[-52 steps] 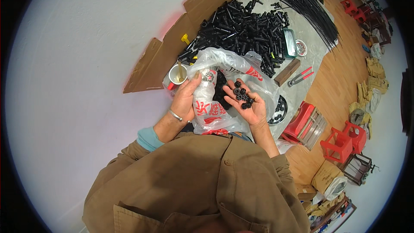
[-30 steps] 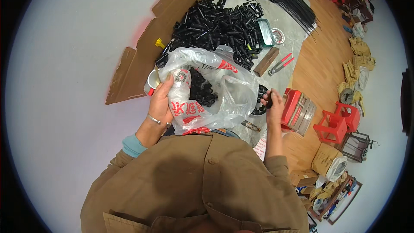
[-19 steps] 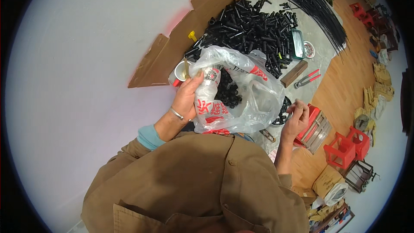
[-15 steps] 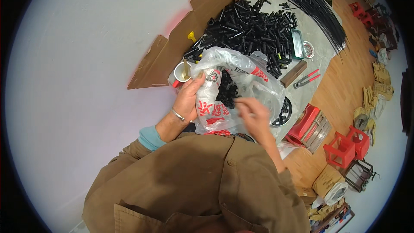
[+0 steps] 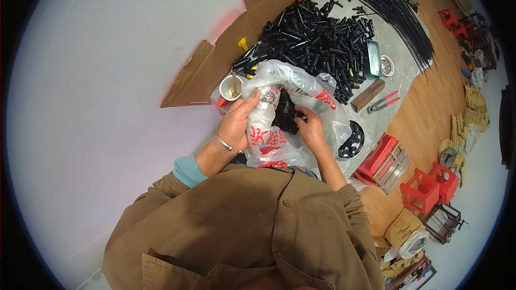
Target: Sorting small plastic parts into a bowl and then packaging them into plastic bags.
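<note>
A clear plastic bag (image 5: 270, 156) with red print stands open before me, with small black parts (image 5: 285, 111) inside it. My left hand (image 5: 236, 123) is closed round the bag's left side, thumb on top. At the bag's mouth is my right hand (image 5: 309, 127), its fingers bent and drawn together by the black parts; whatever they pinch is too small to make out. Beyond the bag spreads a large heap of black tubular pieces (image 5: 317, 45). To the right sits a round dish (image 5: 352, 140) of small black parts.
A white mug (image 5: 230, 87) with a stick in it stands left of the bag. Rightward lie a wooden block (image 5: 367, 95), red-handled pincers (image 5: 384, 102), a green-rimmed tray (image 5: 373, 58) and long black rods (image 5: 395, 13). Cardboard (image 5: 215, 59) lines the wall side; red stools (image 5: 420, 190) stand farther right.
My right hand has moved a little up and inward, from the bag's right side to the black parts. My left hand keeps its hold on the bag.
</note>
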A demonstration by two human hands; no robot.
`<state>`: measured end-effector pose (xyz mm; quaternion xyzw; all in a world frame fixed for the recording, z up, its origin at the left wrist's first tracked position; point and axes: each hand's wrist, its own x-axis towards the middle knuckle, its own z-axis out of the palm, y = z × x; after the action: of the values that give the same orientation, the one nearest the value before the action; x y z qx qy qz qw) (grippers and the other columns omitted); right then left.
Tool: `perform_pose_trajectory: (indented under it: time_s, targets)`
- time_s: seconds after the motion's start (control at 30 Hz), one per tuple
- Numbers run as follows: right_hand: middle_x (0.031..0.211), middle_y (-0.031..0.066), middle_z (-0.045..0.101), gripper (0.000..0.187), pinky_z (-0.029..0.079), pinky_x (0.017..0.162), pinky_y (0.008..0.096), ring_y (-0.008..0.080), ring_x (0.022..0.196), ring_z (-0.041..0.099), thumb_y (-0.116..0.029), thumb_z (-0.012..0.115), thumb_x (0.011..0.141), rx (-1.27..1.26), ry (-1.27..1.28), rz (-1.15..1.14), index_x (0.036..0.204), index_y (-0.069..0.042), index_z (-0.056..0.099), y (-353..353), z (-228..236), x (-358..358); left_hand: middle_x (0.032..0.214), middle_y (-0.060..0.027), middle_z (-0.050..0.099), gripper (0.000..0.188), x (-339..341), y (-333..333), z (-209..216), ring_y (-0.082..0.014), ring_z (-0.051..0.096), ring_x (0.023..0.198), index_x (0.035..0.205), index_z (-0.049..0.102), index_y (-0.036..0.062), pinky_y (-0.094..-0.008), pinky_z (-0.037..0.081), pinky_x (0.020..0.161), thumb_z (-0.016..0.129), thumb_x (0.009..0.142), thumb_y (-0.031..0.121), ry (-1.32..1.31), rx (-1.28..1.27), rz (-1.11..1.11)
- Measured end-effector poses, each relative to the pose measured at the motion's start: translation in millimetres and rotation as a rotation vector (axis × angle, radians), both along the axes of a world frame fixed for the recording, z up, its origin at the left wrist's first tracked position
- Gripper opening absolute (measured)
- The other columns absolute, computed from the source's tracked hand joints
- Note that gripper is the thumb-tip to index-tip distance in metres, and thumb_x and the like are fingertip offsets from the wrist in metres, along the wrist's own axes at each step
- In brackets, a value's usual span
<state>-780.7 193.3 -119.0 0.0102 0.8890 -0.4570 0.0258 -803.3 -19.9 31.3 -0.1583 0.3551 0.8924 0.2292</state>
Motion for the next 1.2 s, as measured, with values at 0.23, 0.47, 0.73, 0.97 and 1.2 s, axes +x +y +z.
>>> perform_pose_trajectory:
  time_s: [0.23, 0.47, 0.73, 0.97, 1.2]
  targets:
    - [0.093, 0.0066, 0.067, 0.026, 0.049, 0.054, 0.0241, 0.0113, 0.061, 0.059, -0.005, 0.063, 0.087, -0.770, -0.443, -0.253, 0.111, 0.001, 0.059, 19, 74, 19, 0.113, -0.0094, 0.062, 0.035, -3, 5, -3, -0.0189, 0.064, 0.097, 0.129, 0.049, 0.0030, -0.0338, 0.054, 0.084, 0.048, 0.101, 0.025, 0.003, 0.012, -0.013]
    - [0.103, 0.0110, 0.064, 0.023, 0.050, 0.057, 0.0269, 0.0147, 0.063, 0.059, -0.005, 0.063, 0.088, -1.179, -0.465, -0.218, 0.109, 0.000, 0.056, 38, 105, 32, 0.112, -0.0095, 0.062, 0.036, -4, 10, -2, -0.0196, 0.064, 0.096, 0.128, 0.049, 0.0038, -0.0344, 0.054, 0.081, 0.049, 0.100, 0.026, 0.017, -0.021, -0.013]
    - [0.095, 0.0072, 0.065, 0.024, 0.048, 0.056, 0.0260, 0.0121, 0.061, 0.058, -0.004, 0.061, 0.086, -0.309, -0.197, -0.622, 0.110, -0.003, 0.060, 161, 42, 67, 0.111, -0.0066, 0.063, 0.033, -1, 10, 7, -0.0156, 0.063, 0.095, 0.126, 0.052, 0.0037, -0.0304, 0.053, 0.081, 0.054, 0.098, 0.021, 0.005, 0.018, 0.007]
    - [0.087, 0.0039, 0.062, 0.018, 0.044, 0.057, 0.0221, 0.0078, 0.064, 0.054, -0.005, 0.060, 0.088, -0.327, 0.110, -0.736, 0.106, -0.003, 0.063, 108, 57, 59, 0.111, -0.0068, 0.063, 0.034, 3, 2, 4, -0.0153, 0.062, 0.095, 0.127, 0.052, 0.0032, -0.0305, 0.052, 0.082, 0.053, 0.098, 0.022, 0.003, 0.011, 0.008]
    - [0.117, 0.0148, 0.058, 0.047, 0.052, 0.080, 0.0436, 0.0323, 0.101, 0.059, -0.022, 0.071, 0.079, 0.182, 0.105, 0.244, 0.123, -0.011, 0.057, -28, 28, 10, 0.114, -0.0110, 0.063, 0.037, 4, 5, -1, -0.0203, 0.064, 0.098, 0.130, 0.048, 0.0030, -0.0358, 0.054, 0.084, 0.049, 0.100, 0.025, -0.001, -0.006, -0.003]
